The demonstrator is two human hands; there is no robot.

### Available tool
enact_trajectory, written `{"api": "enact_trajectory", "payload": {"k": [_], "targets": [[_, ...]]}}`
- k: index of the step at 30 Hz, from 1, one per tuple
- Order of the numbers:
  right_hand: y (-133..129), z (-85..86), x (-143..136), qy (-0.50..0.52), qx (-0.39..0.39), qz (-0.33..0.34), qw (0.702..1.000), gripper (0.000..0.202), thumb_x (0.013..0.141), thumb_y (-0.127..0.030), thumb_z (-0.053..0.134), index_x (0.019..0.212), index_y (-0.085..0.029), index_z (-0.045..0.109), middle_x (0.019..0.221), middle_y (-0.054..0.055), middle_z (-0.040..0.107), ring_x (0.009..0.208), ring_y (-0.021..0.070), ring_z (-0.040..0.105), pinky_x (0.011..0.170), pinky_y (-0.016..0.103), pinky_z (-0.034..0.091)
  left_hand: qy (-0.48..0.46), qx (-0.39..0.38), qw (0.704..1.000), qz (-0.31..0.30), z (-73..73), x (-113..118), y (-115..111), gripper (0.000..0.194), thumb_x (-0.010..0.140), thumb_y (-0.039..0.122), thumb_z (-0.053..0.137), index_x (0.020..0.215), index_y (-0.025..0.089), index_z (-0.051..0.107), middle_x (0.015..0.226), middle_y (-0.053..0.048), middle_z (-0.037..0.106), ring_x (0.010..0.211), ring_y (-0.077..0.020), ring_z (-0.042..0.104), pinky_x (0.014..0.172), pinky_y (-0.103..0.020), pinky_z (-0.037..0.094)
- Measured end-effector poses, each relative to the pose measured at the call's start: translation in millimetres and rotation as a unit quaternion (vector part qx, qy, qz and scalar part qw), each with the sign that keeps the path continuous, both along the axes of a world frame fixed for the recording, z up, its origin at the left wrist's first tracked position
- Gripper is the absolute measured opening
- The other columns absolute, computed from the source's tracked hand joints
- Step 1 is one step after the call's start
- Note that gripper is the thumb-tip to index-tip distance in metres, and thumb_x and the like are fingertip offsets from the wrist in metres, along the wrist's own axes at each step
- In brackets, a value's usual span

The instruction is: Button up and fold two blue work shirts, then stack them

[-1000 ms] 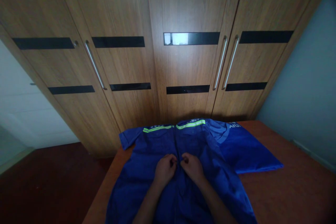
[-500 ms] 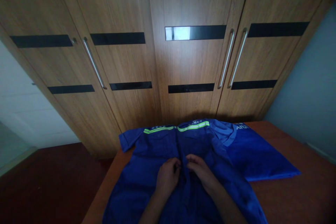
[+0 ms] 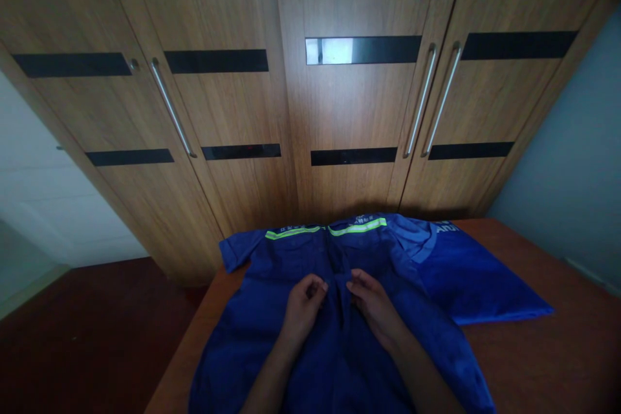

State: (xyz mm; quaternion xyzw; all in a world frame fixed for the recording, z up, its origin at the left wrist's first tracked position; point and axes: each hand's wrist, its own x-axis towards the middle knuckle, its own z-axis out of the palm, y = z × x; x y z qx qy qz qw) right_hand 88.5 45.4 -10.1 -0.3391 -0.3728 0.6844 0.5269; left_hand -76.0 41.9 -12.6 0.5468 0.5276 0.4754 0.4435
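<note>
A dark blue short-sleeved work shirt (image 3: 252, 330) lies spread front side up, with bright yellow-green reflective strips across its chest. At the middle of its front, my left hand (image 3: 305, 307) pinches one edge of the front opening. Opposite it, my right hand (image 3: 371, 301) has thumb and fingers closed on the other edge, which is slightly lifted. A narrow gap of cloth shows between the two hands. Any buttons at the fingertips are too small to make out.
The shirt rests on a reddish-brown wooden table (image 3: 514, 362). Beside its right sleeve lies a brighter blue folded cloth or bag (image 3: 485, 284) with white letters. Behind stands a wooden wardrobe (image 3: 242, 110) with metal handles. Dark red floor (image 3: 107, 336) shows at left.
Both hands have moved slightly up along the front opening. The right hand now lifts its edge of cloth a little. The view has tilted slightly.
</note>
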Motion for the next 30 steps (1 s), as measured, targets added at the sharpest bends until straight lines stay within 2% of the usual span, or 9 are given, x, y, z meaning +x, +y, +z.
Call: {"api": "enact_trajectory", "payload": {"k": [4, 11, 14, 19, 25, 30], "targets": [[0.6, -2.8, -0.6, -0.015, 0.0, -0.03, 0.999, 0.015, 0.068, -0.028, 0.07, 0.081, -0.021, 0.066, 0.072, -0.002, 0.063, 0.067, 0.0142, 0.057, 0.064, 0.024, 0.043, -0.017, 0.0, 1.0, 0.018, -3.5, 0.1, 1.6, 0.029, 0.075, 0.046, 0.063, 0.074, 0.018, 0.058, 0.056, 0.006, 0.049, 0.052, -0.0114, 0.047, 0.05, -0.021, 0.036], [-1.6, -1.2, -2.7, -0.032, 0.006, -0.046, 0.998, 0.014, 0.074, -0.035, 0.066, 0.081, -0.023, 0.064, 0.073, -0.002, 0.061, 0.067, 0.0148, 0.055, 0.066, 0.025, 0.042, -0.027, -0.003, 0.999, 0.028, -4.3, 0.9, 2.5, 0.025, 0.075, 0.042, 0.062, 0.078, 0.017, 0.059, 0.057, 0.005, 0.051, 0.053, -0.0118, 0.049, 0.051, -0.022, 0.039], [-1.4, -3.3, -3.9, -0.071, 0.036, -0.06, 0.995, 0.02, 0.077, -0.041, 0.065, 0.085, -0.023, 0.064, 0.076, -0.002, 0.062, 0.07, 0.0153, 0.055, 0.069, 0.026, 0.043, -0.032, 0.001, 0.999, 0.029, -3.7, 1.2, 1.5, 0.025, 0.077, 0.042, 0.06, 0.079, 0.017, 0.057, 0.058, 0.005, 0.051, 0.053, -0.0118, 0.049, 0.051, -0.022, 0.039], [-1.2, -3.7, -5.4, -0.164, 0.094, -0.121, 0.974, 0.026, 0.078, -0.046, 0.063, 0.087, -0.022, 0.065, 0.08, 0.0, 0.064, 0.076, 0.0171, 0.056, 0.071, 0.027, 0.043, -0.034, 0.01, 0.999, 0.017, -4.4, 1.7, 1.4, 0.023, 0.08, 0.04, 0.057, 0.078, 0.018, 0.055, 0.059, 0.005, 0.05, 0.054, -0.0115, 0.049, 0.052, -0.021, 0.039], [-1.4, 0.9, -6.9, -0.132, 0.074, -0.122, 0.981, 0.028, 0.072, -0.042, 0.069, 0.091, -0.022, 0.068, 0.087, 0.003, 0.07, 0.082, 0.0206, 0.063, 0.078, 0.032, 0.048, -0.029, 0.038, 0.999, -0.001, -0.2, 2.4, -0.4, 0.019, 0.082, 0.038, 0.057, 0.081, 0.019, 0.055, 0.065, 0.005, 0.05, 0.057, -0.0114, 0.049, 0.055, -0.021, 0.039], [-1.4, 0.2, -9.3, -0.125, 0.074, -0.111, 0.983, 0.028, 0.068, -0.038, 0.071, 0.091, -0.021, 0.069, 0.088, 0.005, 0.072, 0.085, 0.0226, 0.065, 0.08, 0.035, 0.05, 0.027, 0.085, 0.996, -0.016, 4.8, 3.2, -5.4, 0.016, 0.086, 0.036, 0.054, 0.083, 0.02, 0.057, 0.068, 0.003, 0.052, 0.061, -0.0122, 0.05, 0.057, -0.021, 0.039]]}}
